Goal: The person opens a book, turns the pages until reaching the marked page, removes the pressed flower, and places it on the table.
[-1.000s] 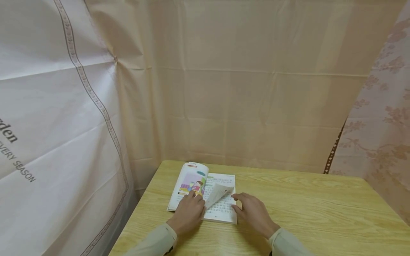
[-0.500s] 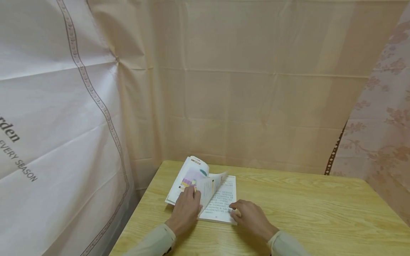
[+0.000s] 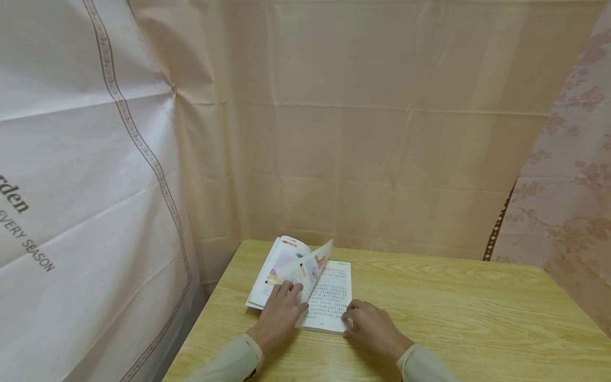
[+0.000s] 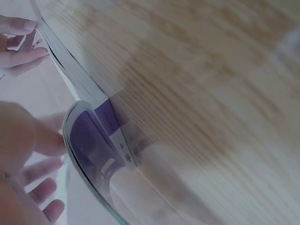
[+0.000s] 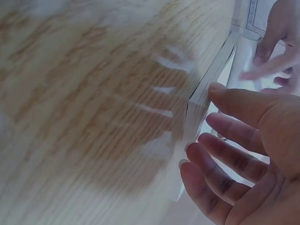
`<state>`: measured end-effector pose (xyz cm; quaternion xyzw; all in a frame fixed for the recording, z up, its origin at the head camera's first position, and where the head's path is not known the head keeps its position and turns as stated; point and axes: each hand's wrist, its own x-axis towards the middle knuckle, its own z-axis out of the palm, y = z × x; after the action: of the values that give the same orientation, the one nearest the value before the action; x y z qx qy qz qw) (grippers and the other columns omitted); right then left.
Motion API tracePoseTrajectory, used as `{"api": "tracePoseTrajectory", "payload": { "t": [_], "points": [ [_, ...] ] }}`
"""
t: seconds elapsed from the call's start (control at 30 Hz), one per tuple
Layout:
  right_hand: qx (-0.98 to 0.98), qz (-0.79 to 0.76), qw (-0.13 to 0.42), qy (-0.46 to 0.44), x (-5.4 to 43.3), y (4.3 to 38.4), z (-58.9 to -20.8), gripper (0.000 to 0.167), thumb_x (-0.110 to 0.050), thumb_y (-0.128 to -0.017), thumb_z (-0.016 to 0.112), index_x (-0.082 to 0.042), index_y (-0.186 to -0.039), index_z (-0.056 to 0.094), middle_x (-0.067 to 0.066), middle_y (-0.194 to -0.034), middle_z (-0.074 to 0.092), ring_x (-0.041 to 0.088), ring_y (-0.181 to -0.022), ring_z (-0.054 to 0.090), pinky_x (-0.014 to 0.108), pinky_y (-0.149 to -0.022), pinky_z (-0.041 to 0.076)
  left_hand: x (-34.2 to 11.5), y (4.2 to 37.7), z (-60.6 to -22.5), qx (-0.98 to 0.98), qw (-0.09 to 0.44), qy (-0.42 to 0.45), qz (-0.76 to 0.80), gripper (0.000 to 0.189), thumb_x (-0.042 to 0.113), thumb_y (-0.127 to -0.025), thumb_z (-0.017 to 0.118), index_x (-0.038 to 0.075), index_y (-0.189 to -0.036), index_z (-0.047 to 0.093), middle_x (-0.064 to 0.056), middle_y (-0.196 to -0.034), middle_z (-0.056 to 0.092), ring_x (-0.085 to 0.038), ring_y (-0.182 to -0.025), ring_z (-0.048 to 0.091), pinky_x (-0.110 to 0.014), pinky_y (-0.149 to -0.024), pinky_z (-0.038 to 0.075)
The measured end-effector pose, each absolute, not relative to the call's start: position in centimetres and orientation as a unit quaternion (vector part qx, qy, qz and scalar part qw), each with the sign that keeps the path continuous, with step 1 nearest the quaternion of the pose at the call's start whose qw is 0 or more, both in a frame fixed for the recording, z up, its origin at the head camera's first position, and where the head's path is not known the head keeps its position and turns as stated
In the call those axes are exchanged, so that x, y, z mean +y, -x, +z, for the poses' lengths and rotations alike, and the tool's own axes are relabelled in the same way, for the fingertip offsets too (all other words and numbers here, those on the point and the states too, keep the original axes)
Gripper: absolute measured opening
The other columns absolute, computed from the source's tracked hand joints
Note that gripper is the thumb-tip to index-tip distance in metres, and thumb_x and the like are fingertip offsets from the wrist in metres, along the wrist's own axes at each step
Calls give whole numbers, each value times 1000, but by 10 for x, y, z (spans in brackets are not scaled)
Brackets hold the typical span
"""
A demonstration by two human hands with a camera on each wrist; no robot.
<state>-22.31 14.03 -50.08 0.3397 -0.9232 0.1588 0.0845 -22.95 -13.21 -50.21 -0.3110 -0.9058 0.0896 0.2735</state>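
Note:
An open book lies on the wooden table, with a colourful picture on its left side and printed text on its right. One loose page stands raised between the two sides, leaning left, its top corner in the air. My left hand rests on the lower left pages, fingers spread and slightly bent, beside the foot of the raised page. At the lower right corner, my right hand touches the book's edge; in the right wrist view its thumb meets the page stack, with the other fingers apart from it.
The wooden table stretches away to the right of the book. Beige sheeting hangs behind it, a pale printed sheet on the left and a floral one on the right.
The loose page has swung from the right side over toward the left. My right hand has slid down the right edge to the lower corner. My left hand stays on the left pages.

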Motion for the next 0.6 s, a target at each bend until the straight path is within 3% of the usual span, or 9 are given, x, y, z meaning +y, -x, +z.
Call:
{"api": "tracePoseTrajectory", "payload": {
  "t": [0.23,0.4,0.6],
  "points": [
    [-922,156,86,-345,141,225,-499,12,-20,-85,84,-14,-95,81,-4,-100,69,16,-89,66,35,-73,58,-135,228,-503,-915,273,294,54,6,18,-87,68,18,-87,74,-3,-106,58,-26,-100,51,-42,-85,41],
    [-915,150,106,-359,141,226,-498,8,-9,-85,82,-16,-90,80,-9,-89,66,9,-81,61,30,-67,54,-136,227,-503,-917,270,290,39,10,20,-91,65,16,-83,70,-2,-99,57,-24,-96,53,-40,-82,44],
    [-919,148,107,-349,141,224,-497,8,-8,-84,82,-16,-85,79,-10,-86,66,7,-79,58,30,-67,53,-137,226,-503,-901,276,331,42,7,14,-86,71,16,-80,68,3,-89,59,-19,-92,55,-34,-75,48]
  ]
}}
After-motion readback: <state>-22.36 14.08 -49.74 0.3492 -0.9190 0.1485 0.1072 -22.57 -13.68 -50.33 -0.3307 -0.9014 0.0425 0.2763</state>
